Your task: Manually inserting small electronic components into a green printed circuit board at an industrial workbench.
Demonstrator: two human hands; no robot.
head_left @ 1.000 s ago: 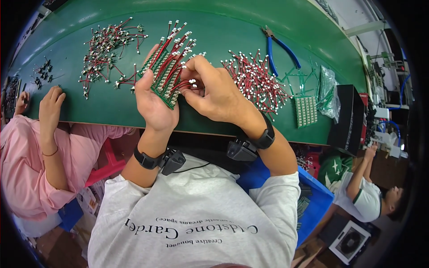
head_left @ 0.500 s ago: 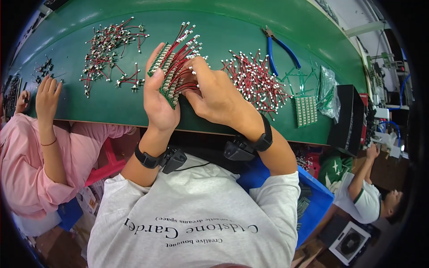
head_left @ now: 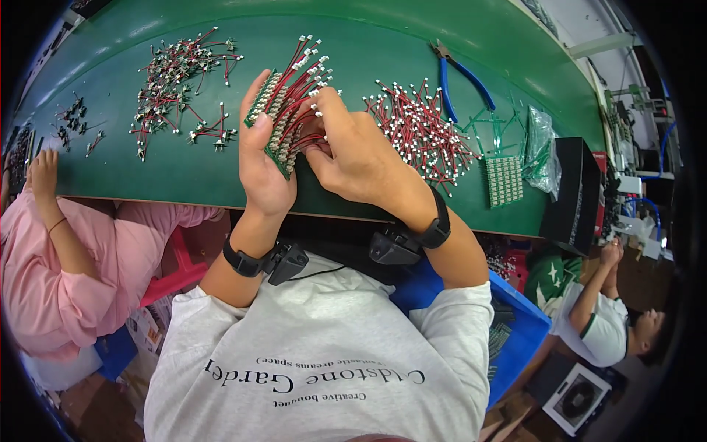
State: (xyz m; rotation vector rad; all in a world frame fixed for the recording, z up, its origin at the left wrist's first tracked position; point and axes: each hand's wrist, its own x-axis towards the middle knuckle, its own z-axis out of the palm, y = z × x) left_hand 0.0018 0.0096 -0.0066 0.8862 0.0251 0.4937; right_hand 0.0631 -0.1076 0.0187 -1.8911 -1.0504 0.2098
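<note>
My left hand (head_left: 264,166) grips a green circuit board panel (head_left: 278,158) by its edges, tilted above the table. Rows of small white connectors cover the panel, and many red-and-black wire leads (head_left: 298,70) with white plugs rise from its far part. My right hand (head_left: 353,151) is closed at the panel's right side, thumb and fingers around a wire lead (head_left: 313,140); its fingertips are partly hidden. To the right lies a heap of loose red wire leads (head_left: 420,132) with white ends.
Wired small boards (head_left: 166,92) are heaped at left. Blue-handled cutters (head_left: 464,81), green strips (head_left: 495,125), another connector panel (head_left: 504,182), a plastic bag (head_left: 541,155) and a black box (head_left: 571,191) occupy the right. A co-worker in pink (head_left: 59,272) sits at left, another person (head_left: 600,317) at right.
My hands and the panel stay almost in place; my right fingers shift slightly by the wires. The pink-sleeved co-worker's hand has drawn back left and toward the table edge.
</note>
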